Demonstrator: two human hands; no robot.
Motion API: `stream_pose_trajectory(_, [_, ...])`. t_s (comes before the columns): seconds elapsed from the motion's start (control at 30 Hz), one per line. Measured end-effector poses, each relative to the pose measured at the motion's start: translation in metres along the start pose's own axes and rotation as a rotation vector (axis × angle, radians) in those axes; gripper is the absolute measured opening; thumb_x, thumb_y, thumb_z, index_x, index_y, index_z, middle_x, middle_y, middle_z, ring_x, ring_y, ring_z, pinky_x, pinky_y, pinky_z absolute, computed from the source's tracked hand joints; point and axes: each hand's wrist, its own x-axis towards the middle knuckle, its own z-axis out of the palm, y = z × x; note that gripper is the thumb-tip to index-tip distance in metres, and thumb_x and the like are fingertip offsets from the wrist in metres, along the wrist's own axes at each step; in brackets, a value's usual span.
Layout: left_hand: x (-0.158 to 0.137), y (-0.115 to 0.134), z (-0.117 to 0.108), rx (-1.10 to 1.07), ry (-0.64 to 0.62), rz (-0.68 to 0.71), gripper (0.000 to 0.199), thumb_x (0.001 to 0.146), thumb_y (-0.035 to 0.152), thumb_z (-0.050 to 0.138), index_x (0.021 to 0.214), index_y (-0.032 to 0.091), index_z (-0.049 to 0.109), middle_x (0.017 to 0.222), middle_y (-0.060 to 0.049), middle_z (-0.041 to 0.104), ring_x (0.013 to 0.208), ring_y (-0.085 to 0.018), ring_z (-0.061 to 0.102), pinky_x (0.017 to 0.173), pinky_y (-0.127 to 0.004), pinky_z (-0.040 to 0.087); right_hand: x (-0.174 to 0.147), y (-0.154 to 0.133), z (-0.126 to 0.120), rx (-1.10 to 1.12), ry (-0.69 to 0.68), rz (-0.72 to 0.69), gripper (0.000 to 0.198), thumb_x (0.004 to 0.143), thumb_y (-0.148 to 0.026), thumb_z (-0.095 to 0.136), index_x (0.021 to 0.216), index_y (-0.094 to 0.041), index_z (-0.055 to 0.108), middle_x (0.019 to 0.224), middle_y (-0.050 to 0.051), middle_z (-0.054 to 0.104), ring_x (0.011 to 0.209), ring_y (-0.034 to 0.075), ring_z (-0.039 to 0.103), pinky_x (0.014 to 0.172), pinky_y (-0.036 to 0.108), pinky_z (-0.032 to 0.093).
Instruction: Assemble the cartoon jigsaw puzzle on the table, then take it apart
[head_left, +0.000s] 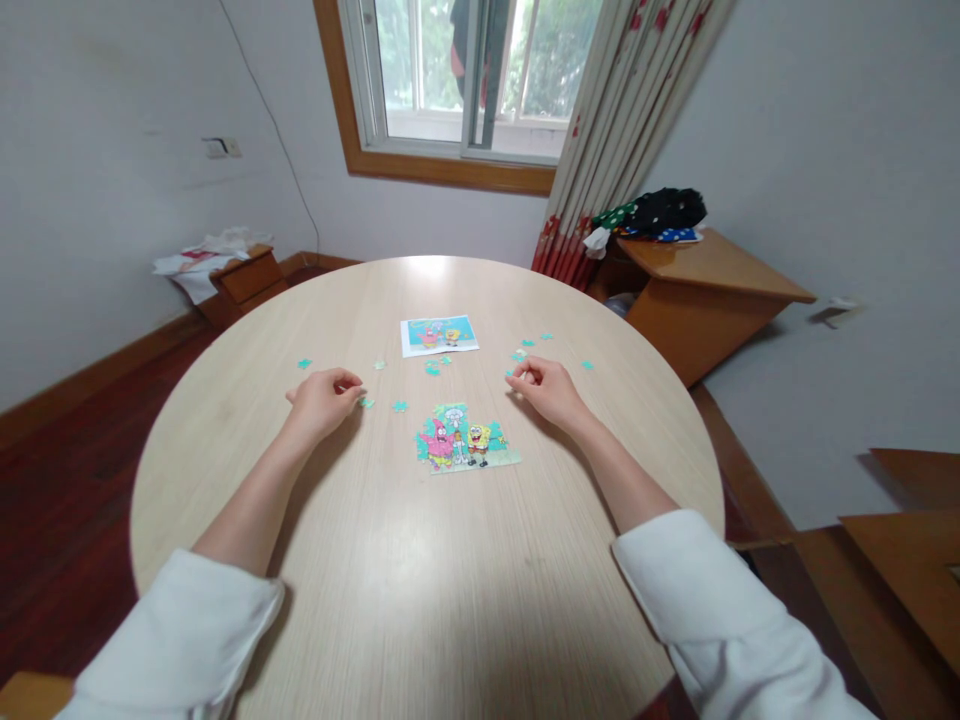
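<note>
A partly joined jigsaw puzzle (459, 440) lies on the table, showing a pink starfish, a pale figure and a yellow sponge character. To its left, my left hand (324, 402) is closed in a pinch, its fingertips at a green puzzle piece (367, 403). My right hand (546, 388) pinches a small teal puzzle piece (510, 373) on the right, just above the tabletop or touching it; I cannot tell which. Behind the puzzle lies a printed reference picture (439, 336) with the same characters.
Several loose pieces lie about the round wooden table (420, 600), among them a teal piece (304, 364), another teal piece (400, 407) and one at right (588, 366). Beyond the table are a window, a curtain (600, 130) and a wooden cabinet (697, 290) with cloths.
</note>
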Motion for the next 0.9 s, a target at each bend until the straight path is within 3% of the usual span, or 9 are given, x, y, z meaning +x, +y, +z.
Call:
stream_pose_trajectory(0.23, [0.0,-0.004,-0.001,-0.07,-0.092,-0.014,0.018,0.047,0.031,0.08,0.056,0.022,0.067,0.056,-0.004,0.061,0.068,-0.029,0.058,0.077,-0.043,0.033,0.006,0.007,-0.007,0.089,0.139,0.016,0.022,0.072,-0.041,0.056,0.069,-0.019,0.052,0.051,-0.005,0.042,0.048,0.011,0.037,0.052,0.025,0.029])
stream_pose_trajectory(0.4, [-0.002,-0.004,0.002,0.032,-0.14,0.035,0.011,0.052,0.031,0.074,0.053,0.023,0.066,0.051,-0.003,0.058,0.061,-0.024,0.055,0.074,-0.041,0.034,0.012,0.016,-0.016,0.035,0.26,0.021,0.026,0.076,-0.044,0.049,0.072,-0.018,0.054,0.055,-0.003,0.043,0.052,0.012,0.038,0.053,0.026,0.029])
stream_pose_trajectory(0.7, [-0.004,0.003,-0.003,0.097,-0.218,0.057,0.008,0.058,0.03,0.067,0.057,0.022,0.066,0.051,-0.001,0.056,0.059,-0.021,0.054,0.068,-0.034,0.034,0.009,0.014,-0.011,-0.029,0.195,-0.016,0.031,0.08,-0.047,0.044,0.077,-0.019,0.056,0.058,-0.002,0.047,0.056,0.014,0.042,0.057,0.026,0.031])
stream_pose_trajectory(0.9, [-0.005,0.007,-0.004,-0.047,-0.322,0.059,0.005,0.058,0.025,0.065,0.057,0.021,0.062,0.053,0.0,0.056,0.054,-0.017,0.05,0.059,-0.028,0.034,0.008,0.014,-0.007,-0.048,0.178,-0.029,0.03,0.081,-0.045,0.043,0.08,-0.018,0.057,0.06,-0.001,0.048,0.057,0.014,0.044,0.058,0.027,0.031])
